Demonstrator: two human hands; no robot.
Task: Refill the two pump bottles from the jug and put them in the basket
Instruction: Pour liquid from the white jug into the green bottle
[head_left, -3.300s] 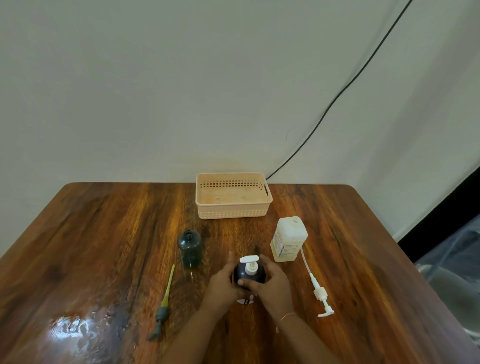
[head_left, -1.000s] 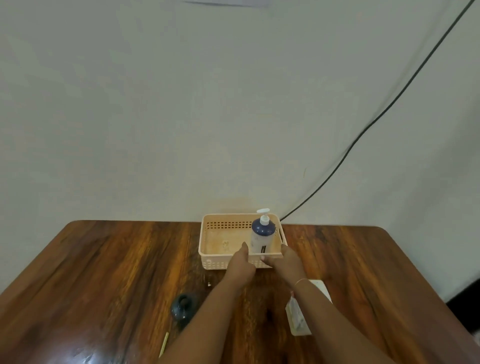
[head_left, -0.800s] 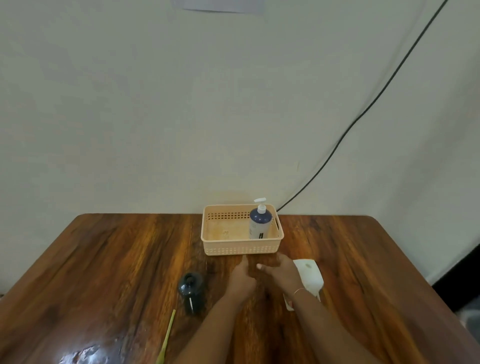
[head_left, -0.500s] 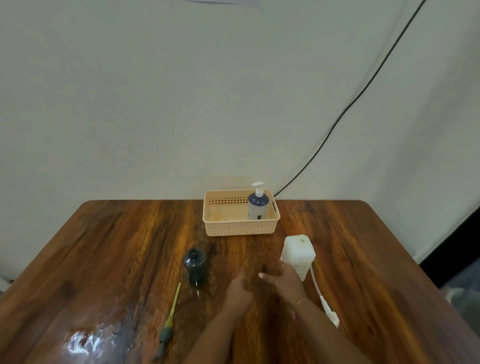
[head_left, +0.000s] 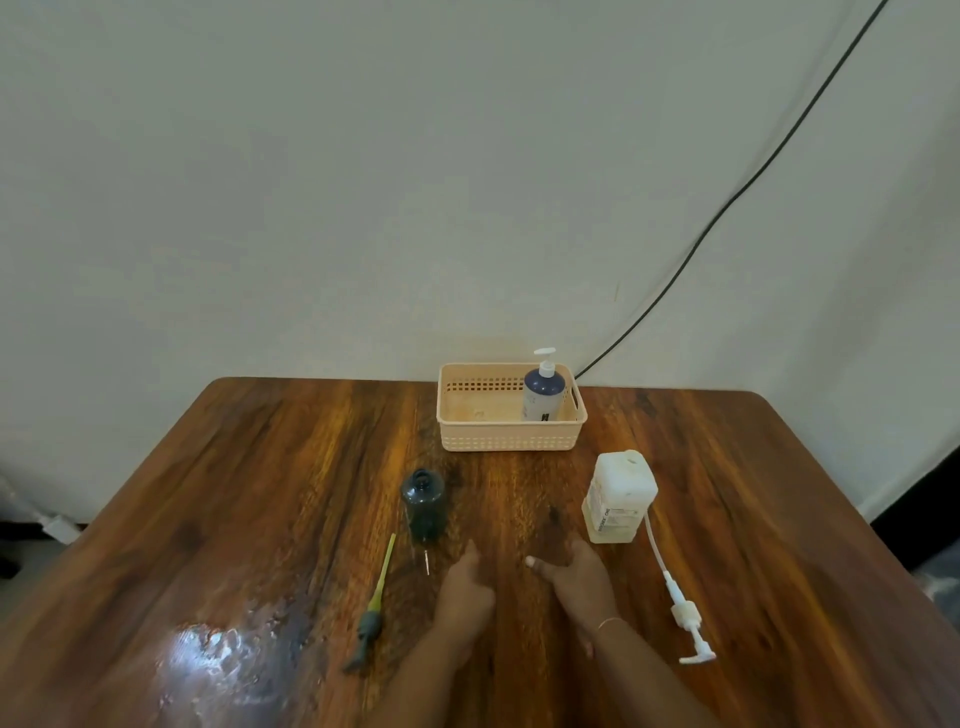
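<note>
A dark blue pump bottle (head_left: 543, 395) with a white pump stands upright in the right end of the peach basket (head_left: 506, 440) at the table's back edge. A dark green bottle (head_left: 424, 503) without its pump stands in front of the basket, to the left. Its green pump (head_left: 375, 604) lies on the table nearer me. The white jug (head_left: 618, 496) stands open at the right, with a white pump (head_left: 676, 597) lying beside it. My left hand (head_left: 463, 595) and my right hand (head_left: 579, 579) rest low over the table between the green bottle and the jug, holding nothing.
The wooden table (head_left: 260, 493) has a wet, shiny patch (head_left: 218, 660) at the front left. A black cable (head_left: 727, 202) runs down the wall behind the basket. A dark gap shows past the table's right edge.
Both hands set the blue pump bottle in the basket, let go and drew back toward me. The view tilted down, so more of the near table shows.
</note>
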